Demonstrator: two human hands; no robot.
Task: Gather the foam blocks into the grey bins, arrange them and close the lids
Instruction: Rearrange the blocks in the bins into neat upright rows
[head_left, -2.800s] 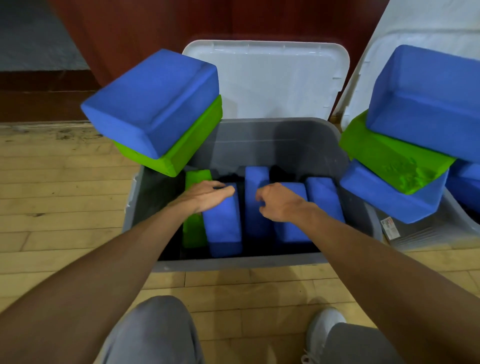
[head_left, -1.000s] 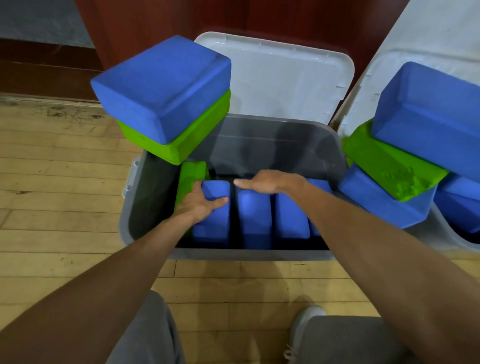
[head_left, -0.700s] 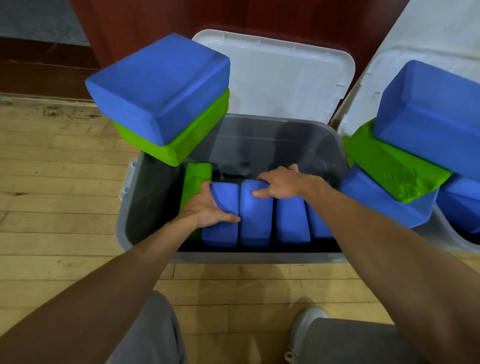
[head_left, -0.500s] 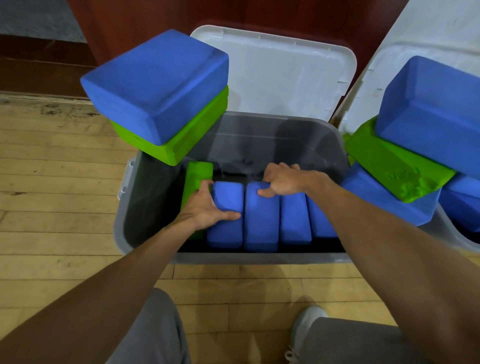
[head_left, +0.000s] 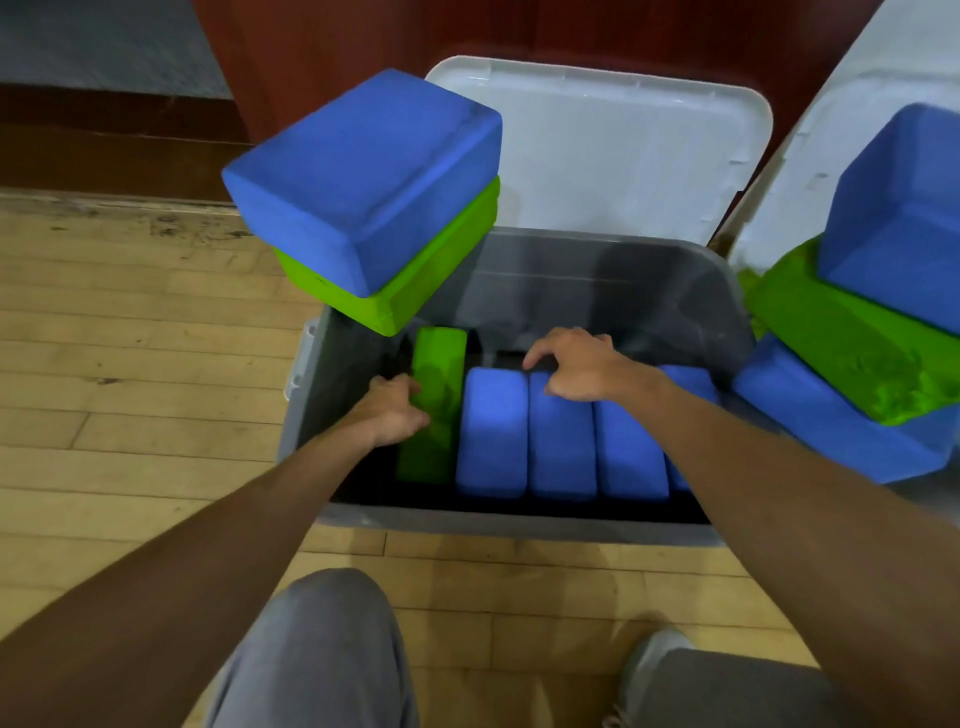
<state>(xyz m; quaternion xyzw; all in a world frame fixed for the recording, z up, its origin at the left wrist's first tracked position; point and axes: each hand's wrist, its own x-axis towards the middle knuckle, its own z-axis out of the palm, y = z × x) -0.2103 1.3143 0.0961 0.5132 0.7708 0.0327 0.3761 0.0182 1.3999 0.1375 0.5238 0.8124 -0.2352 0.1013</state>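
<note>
A grey bin stands open on the floor, its white lid leaning back. Inside, a green foam block stands on edge at the left, beside a row of blue foam blocks. My left hand grips the left side of the green block. My right hand rests with curled fingers on the far ends of the middle blue blocks. A blue block lies on a green one over the bin's left rim.
At the right, a blue block, a green block and another blue block are piled on a second bin with its own white lid up. Wooden floor surrounds the bins; my knees are at the bottom.
The blue blocks have been pushed together toward the right. My left hand has moved from the leftmost blue block to the green block. My right hand stays at the blocks' far ends.
</note>
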